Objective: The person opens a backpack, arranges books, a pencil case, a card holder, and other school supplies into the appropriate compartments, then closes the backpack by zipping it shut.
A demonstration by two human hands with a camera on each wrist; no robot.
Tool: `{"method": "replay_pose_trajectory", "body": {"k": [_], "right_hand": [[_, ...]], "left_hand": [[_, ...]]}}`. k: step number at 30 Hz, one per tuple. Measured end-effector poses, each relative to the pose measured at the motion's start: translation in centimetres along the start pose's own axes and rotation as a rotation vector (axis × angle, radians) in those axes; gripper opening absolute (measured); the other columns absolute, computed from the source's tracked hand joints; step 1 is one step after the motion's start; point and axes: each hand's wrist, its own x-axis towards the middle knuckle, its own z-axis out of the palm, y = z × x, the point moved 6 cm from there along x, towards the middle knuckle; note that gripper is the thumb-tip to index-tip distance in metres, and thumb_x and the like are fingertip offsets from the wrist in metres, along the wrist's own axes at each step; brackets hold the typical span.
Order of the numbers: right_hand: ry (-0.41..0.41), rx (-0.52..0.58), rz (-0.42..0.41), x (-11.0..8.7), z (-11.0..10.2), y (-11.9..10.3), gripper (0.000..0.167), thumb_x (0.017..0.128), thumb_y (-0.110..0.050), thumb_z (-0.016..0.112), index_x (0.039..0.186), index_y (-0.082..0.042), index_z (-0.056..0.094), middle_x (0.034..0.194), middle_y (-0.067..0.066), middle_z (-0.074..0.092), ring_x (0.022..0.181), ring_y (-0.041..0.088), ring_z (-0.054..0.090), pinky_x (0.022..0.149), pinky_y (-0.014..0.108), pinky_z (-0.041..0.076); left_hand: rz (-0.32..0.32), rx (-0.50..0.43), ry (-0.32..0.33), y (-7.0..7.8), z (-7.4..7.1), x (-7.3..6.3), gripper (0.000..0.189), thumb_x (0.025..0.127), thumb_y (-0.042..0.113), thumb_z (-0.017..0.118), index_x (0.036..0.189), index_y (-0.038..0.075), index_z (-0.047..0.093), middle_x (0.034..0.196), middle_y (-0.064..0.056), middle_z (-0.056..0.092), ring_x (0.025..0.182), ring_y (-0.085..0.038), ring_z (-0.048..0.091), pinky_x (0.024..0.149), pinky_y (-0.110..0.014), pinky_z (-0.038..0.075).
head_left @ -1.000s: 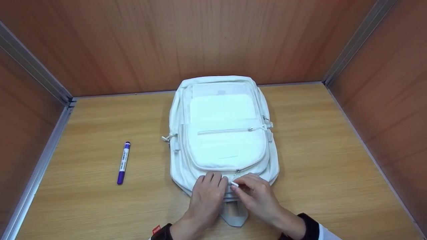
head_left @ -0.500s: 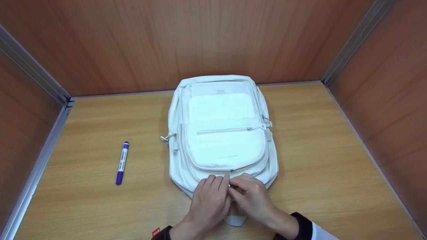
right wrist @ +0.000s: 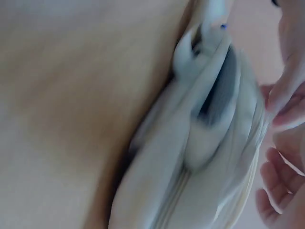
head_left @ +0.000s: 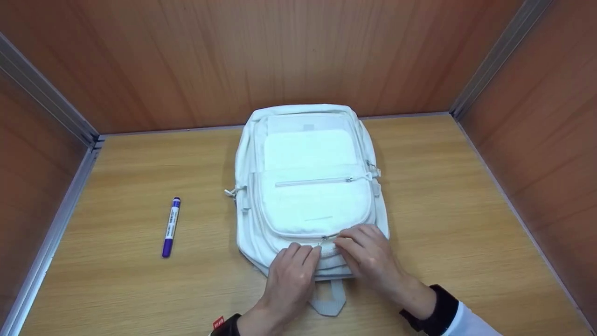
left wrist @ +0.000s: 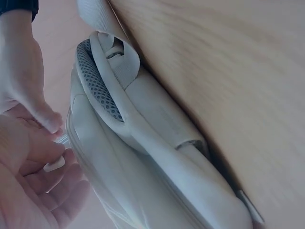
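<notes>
A white backpack (head_left: 317, 200) lies flat, its top loop pointing toward me. My left hand (head_left: 291, 280) is at the top edge of its front pocket. In the left wrist view, a small white zipper pull (left wrist: 55, 164) sits pinched between the left thumb and fingers. The pull's cord leads toward a metal slider (head_left: 325, 238) on the curved pocket zip. To its right, my right hand (head_left: 371, 254) pinches the backpack's edge by the zip with thumb and fingertips. The exact spot gripped is partly hidden by the fingers.
A purple marker (head_left: 171, 227) lies on the wooden table (head_left: 447, 210) left of the backpack. Wooden panels (head_left: 298, 56) with metal edges stand behind and on both sides. The grey carry loop (head_left: 329, 305) extends toward the near edge.
The white zipper pull has passed from my right hand to my left. The slider has moved slightly left. My right hand has shifted right and up along the zip edge.
</notes>
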Motion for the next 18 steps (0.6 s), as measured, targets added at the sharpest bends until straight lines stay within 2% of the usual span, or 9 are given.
{"method": "replay_pose_trajectory", "body": {"k": [3,6,10,13,16,18], "right_hand": [[-0.066,-0.115,-0.014,0.3,-0.2,1.4,0.026,0.088,-0.002,0.078,0.113,-0.008,0.078,0.108,0.004,0.073,0.1,0.02,0.066,0.086,0.037,0.053],[-0.097,-0.171,-0.039,0.4,-0.2,2.4,0.027,0.089,-0.001,0.077,0.115,-0.007,0.077,0.109,0.007,0.072,0.101,0.023,0.065,0.087,0.041,0.052],[-0.072,-0.186,-0.086,0.5,-0.3,2.9,0.021,0.09,0.001,0.072,0.108,-0.007,0.078,0.103,0.007,0.072,0.096,0.025,0.065,0.085,0.044,0.05],[-0.039,-0.172,-0.109,0.5,-0.5,3.0,0.019,0.091,0.001,0.067,0.104,-0.007,0.077,0.1,0.007,0.072,0.093,0.025,0.064,0.083,0.044,0.05],[-0.011,-0.156,-0.116,0.5,-0.6,3.0,0.015,0.097,-0.003,0.061,0.101,-0.006,0.075,0.097,0.007,0.07,0.091,0.025,0.064,0.082,0.043,0.05],[0.002,-0.141,-0.116,0.5,-0.7,3.0,0.019,0.104,-0.007,0.055,0.1,-0.005,0.074,0.096,0.007,0.069,0.09,0.025,0.063,0.082,0.043,0.05]], "left_hand": [[0.004,-0.012,0.026,0.1,-0.3,0.2,0.029,0.08,-0.005,0.078,0.107,0.005,0.076,0.093,-0.002,0.071,0.081,-0.015,0.062,0.063,-0.027,0.048],[0.013,-0.016,0.036,0.2,-0.5,0.2,0.03,0.08,-0.006,0.078,0.108,0.005,0.077,0.093,-0.002,0.072,0.081,-0.014,0.063,0.063,-0.027,0.048],[0.003,-0.024,0.008,0.1,-0.7,0.1,0.031,0.08,-0.006,0.078,0.109,0.006,0.077,0.094,-0.002,0.072,0.082,-0.014,0.063,0.062,-0.026,0.048],[-0.012,-0.02,0.012,-0.3,-0.9,0.0,0.033,0.078,-0.008,0.077,0.108,0.006,0.078,0.093,-0.001,0.072,0.081,-0.014,0.062,0.062,-0.026,0.047],[-0.022,-0.006,0.037,-0.9,-1.2,-0.2,0.031,0.079,-0.009,0.074,0.106,0.005,0.077,0.09,-0.001,0.071,0.079,-0.014,0.061,0.061,-0.026,0.047],[-0.029,0.006,0.052,-1.4,-1.4,-0.4,0.029,0.08,-0.01,0.071,0.105,0.004,0.077,0.088,-0.002,0.07,0.077,-0.015,0.06,0.06,-0.026,0.047]]}}
